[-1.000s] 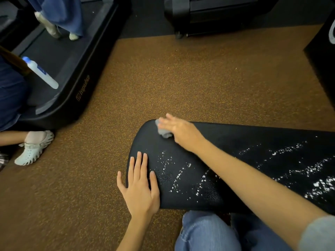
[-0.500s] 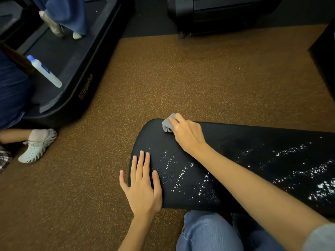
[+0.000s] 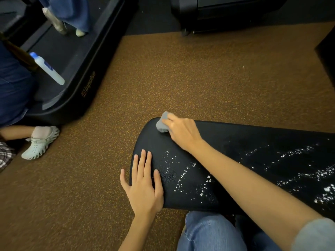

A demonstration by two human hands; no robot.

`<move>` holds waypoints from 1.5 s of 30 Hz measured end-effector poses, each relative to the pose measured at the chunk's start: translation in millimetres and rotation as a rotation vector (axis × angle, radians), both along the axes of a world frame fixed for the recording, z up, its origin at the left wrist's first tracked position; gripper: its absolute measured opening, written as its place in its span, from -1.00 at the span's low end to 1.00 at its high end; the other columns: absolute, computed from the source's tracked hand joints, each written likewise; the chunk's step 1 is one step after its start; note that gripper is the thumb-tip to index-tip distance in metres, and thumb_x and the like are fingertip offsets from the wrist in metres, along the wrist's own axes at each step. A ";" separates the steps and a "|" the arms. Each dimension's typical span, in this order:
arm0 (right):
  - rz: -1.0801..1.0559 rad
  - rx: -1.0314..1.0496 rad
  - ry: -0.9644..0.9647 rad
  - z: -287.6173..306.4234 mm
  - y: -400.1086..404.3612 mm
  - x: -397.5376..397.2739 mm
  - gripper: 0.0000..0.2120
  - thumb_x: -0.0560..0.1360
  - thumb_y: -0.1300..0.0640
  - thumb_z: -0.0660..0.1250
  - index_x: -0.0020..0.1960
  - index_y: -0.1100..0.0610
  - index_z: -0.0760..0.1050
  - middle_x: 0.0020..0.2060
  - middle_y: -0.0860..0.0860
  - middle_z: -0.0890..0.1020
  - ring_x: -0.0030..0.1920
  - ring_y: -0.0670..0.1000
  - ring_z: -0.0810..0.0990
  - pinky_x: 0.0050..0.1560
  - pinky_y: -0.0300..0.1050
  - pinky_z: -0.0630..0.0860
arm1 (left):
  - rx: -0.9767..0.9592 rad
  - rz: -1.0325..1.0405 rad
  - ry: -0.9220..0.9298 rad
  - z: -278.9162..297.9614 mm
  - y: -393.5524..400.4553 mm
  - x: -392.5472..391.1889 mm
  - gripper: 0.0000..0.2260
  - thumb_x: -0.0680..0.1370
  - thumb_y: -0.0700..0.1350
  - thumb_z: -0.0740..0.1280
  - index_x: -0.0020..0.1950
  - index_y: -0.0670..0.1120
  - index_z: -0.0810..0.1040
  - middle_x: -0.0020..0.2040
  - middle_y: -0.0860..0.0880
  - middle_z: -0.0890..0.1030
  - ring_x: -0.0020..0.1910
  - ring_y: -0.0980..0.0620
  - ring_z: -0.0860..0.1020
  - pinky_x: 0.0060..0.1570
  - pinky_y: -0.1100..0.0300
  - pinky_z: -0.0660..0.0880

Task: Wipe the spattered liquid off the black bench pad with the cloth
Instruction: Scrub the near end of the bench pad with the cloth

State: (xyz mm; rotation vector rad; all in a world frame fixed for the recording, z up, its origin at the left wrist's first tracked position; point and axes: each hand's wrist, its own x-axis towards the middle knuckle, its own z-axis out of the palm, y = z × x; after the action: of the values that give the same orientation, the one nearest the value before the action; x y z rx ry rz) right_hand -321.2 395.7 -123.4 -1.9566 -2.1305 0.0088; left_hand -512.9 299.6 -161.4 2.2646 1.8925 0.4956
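The black bench pad (image 3: pixel 235 142) stretches from the centre to the right edge, its rounded end pointing left. White spattered liquid (image 3: pixel 181 171) dots its near half and gets thicker at the far right. My right hand (image 3: pixel 183 132) is shut on a bunched grey cloth (image 3: pixel 162 123) and presses it onto the pad's far left corner. My left hand (image 3: pixel 145 183) lies flat with fingers spread on the pad's near left edge, just left of the droplets.
Brown speckled carpet (image 3: pixel 181 78) surrounds the pad. A black treadmill (image 3: pixel 79 73) stands at upper left with a person's feet on it. Another person at far left holds a white spray bottle (image 3: pixel 48 68) and wears a pale clog (image 3: pixel 39 144). My jeans-clad knee (image 3: pixel 208 232) is below the pad.
My right hand with the cloth has slid along the pad's far edge, first right, then back toward the rounded end. The left hand has stayed put.
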 end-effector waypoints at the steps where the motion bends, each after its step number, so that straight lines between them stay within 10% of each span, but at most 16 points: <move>1: 0.080 -0.004 0.029 -2.3 -5.1 -8.7 -0.69 0.53 0.23 0.18 0.24 0.07 0.49 0.19 0.01 0.52 -0.23 0.16 0.62 -0.34 -0.03 0.46 | 0.002 0.001 0.001 0.0 0.0 0.0 -0.51 0.64 0.09 0.00 0.58 0.10 0.25 0.59 0.17 0.19 0.59 0.17 0.09 0.54 -0.13 -0.09; 5: 0.294 -0.010 -0.013 -3.6 -15.5 -15.9 -0.69 0.49 0.26 0.21 0.18 0.05 0.54 0.06 0.01 0.57 -0.33 0.13 0.59 -0.46 -0.09 0.34 | 0.006 0.003 0.007 0.6 0.0 -0.2 -0.51 0.63 0.09 0.00 0.57 0.08 0.28 0.59 0.16 0.21 0.59 0.16 0.11 0.54 -0.11 -0.09; 11: 0.001 0.017 0.030 0.3 3.3 -11.9 -0.75 0.55 0.24 0.15 0.16 0.10 0.50 0.07 0.03 0.52 -0.22 0.16 0.61 -0.39 -0.09 0.33 | 0.002 -0.003 0.008 0.7 0.0 -0.8 -0.51 0.63 0.09 0.00 0.58 0.11 0.23 0.60 0.17 0.18 0.59 0.17 0.08 0.55 -0.13 -0.11; 16: 0.299 -0.007 0.029 -4.5 -25.8 -33.5 -0.71 0.52 0.25 0.20 0.17 0.05 0.54 0.05 0.01 0.57 -0.27 0.12 0.63 -0.46 -0.10 0.31 | 0.022 -0.004 0.018 -1.6 0.1 -1.2 -0.50 0.63 0.09 -0.01 0.57 0.07 0.27 0.59 0.15 0.21 0.59 0.14 0.12 0.54 -0.15 -0.08; 22: -0.070 -0.005 0.013 3.2 7.7 4.3 -0.80 0.53 0.30 0.17 0.10 0.17 0.49 0.00 0.09 0.50 -0.23 0.19 0.60 -0.40 -0.08 0.28 | 0.033 -0.002 0.012 -3.2 1.0 -0.9 -0.51 0.64 0.09 0.00 0.58 0.10 0.25 0.59 0.16 0.21 0.59 0.16 0.11 0.54 -0.12 -0.10; 28: 0.300 -0.030 0.053 -3.0 -23.1 -25.2 -0.69 0.52 0.26 0.17 0.19 0.06 0.53 0.08 0.02 0.56 -0.25 0.16 0.61 -0.39 -0.04 0.46 | 0.043 0.007 0.014 -4.1 1.2 -1.0 -0.50 0.63 0.09 0.01 0.56 0.06 0.29 0.58 0.13 0.25 0.58 0.14 0.15 0.53 -0.15 -0.06; 35: -0.032 -0.008 0.049 2.9 13.5 -15.4 -0.79 0.53 0.28 0.19 0.11 0.16 0.51 0.06 0.07 0.52 -0.21 0.21 0.61 -0.38 -0.06 0.29 | 0.041 0.017 0.005 -5.9 0.7 -0.5 -0.51 0.63 0.09 0.02 0.57 0.11 0.26 0.59 0.16 0.22 0.59 0.17 0.11 0.53 -0.14 -0.11; 41: 0.302 -0.014 0.031 3.8 -5.6 -33.9 -0.71 0.49 0.26 0.23 0.15 0.05 0.56 0.13 0.02 0.58 -0.24 0.20 0.61 -0.38 -0.07 0.30 | 0.049 0.017 0.009 -6.7 1.9 -1.3 -0.51 0.62 0.09 0.02 0.55 0.06 0.32 0.57 0.13 0.26 0.58 0.14 0.15 0.52 -0.17 -0.08; 45: 0.016 -0.033 -0.014 2.9 -3.9 -0.9 -0.76 0.52 0.23 0.21 0.16 0.10 0.51 0.04 0.07 0.53 -0.15 0.22 0.62 -0.34 -0.04 0.30 | 0.035 0.011 0.002 -5.0 1.6 -1.2 -0.51 0.63 0.10 0.02 0.57 0.10 0.27 0.59 0.15 0.22 0.59 0.16 0.11 0.52 -0.16 -0.11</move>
State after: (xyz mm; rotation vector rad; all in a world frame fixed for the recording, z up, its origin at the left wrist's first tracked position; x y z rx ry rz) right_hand -322.0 391.8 -120.6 -1.9638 -2.1680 0.0328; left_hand -514.0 301.2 -166.4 2.2789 1.9128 0.5319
